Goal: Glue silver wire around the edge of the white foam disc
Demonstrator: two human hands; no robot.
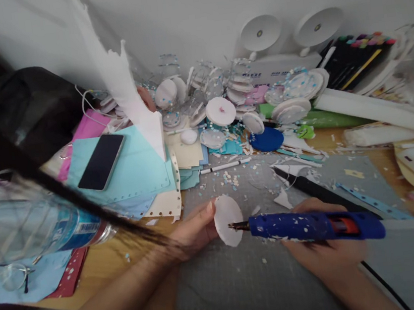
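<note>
Cluttered wooden surface [102, 263] against a white wall [191, 9]; left hand [194, 230] pinches a white disc [228, 220], right hand [328, 251] grips a blue glue gun [315, 225] over the grey cutting mat [254, 281].

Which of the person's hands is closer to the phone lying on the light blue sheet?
Left. The left hand, holding a white disc, is below and right of the phone. The right hand, gripping the blue glue gun, is much farther right.
</note>
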